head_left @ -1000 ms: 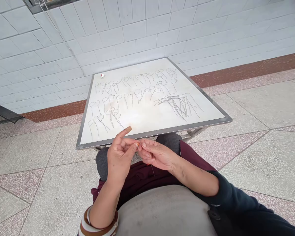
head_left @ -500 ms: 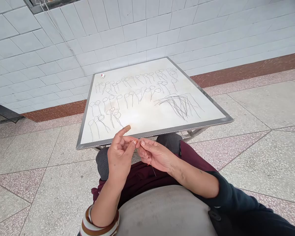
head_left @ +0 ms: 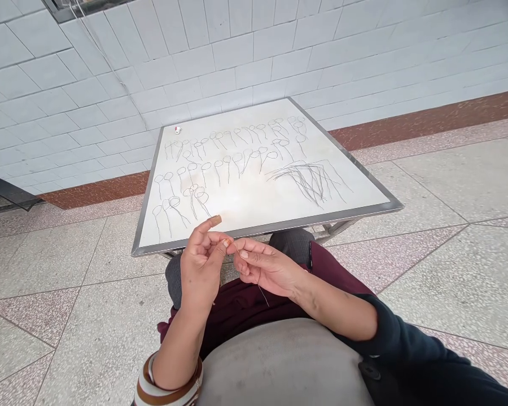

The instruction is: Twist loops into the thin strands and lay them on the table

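Observation:
Over my lap, just in front of the table's near edge, my left hand (head_left: 204, 254) pinches one end of a thin wire (head_left: 263, 294) between thumb and forefinger, its little finger raised. Close beside it, my right hand (head_left: 266, 265) pinches the same wire between thumb and forefinger. A short stretch of wire spans the small gap between the fingertips, and a loose tail hangs below my right hand. On the white table (head_left: 245, 208) lie several looped wires (head_left: 206, 167) in rows and a pile of straight dark wires (head_left: 307, 180) toward the right.
A small white and red object (head_left: 178, 129) sits at the table's far left corner. The table has a grey metal rim and stands against a white tiled wall (head_left: 220, 56). My knees reach under its near edge. Speckled stone floor (head_left: 122, 327) surrounds it.
My left hand has shifted slightly left, away from my right hand. A small gap with wire across it now shows between the fingertips.

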`<control>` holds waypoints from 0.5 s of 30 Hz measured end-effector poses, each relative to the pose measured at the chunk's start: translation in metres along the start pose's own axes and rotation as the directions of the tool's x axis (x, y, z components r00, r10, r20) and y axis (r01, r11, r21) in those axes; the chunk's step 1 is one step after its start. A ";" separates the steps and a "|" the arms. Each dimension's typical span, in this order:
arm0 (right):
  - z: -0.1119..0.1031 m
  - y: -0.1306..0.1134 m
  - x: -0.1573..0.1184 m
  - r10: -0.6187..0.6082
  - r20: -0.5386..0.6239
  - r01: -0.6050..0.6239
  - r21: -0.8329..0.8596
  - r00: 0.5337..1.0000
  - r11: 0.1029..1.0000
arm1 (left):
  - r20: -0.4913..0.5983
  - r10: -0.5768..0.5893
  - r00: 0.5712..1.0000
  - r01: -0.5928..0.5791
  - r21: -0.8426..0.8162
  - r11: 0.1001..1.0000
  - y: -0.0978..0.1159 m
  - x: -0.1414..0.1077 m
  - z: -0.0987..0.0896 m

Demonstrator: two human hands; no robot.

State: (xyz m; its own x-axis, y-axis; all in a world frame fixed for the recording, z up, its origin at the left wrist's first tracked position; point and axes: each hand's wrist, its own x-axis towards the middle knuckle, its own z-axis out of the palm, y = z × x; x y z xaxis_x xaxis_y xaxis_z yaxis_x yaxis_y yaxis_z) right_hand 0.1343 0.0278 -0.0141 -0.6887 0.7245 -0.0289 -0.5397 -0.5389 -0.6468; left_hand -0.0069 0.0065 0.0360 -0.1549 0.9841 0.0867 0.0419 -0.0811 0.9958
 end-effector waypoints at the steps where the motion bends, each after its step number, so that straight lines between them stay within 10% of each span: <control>1: 0.000 0.000 -0.001 -0.001 0.006 0.001 -0.001 1.000 1.000 | 0.003 0.002 1.000 -0.002 -0.001 1.000 0.001 0.000 0.000; 15: -0.004 0.000 0.000 0.069 -0.006 -0.069 -0.025 0.998 0.997 | 0.096 0.008 0.995 -0.020 0.117 0.993 0.004 -0.005 -0.001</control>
State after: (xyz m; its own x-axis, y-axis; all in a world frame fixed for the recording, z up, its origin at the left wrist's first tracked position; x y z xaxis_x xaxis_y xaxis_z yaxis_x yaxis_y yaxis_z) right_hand 0.1368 0.0297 -0.0171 -0.7213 0.6882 -0.0775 -0.4787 -0.5763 -0.6623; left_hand -0.0069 0.0008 0.0396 -0.0589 0.9940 0.0918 0.1599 -0.0813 0.9838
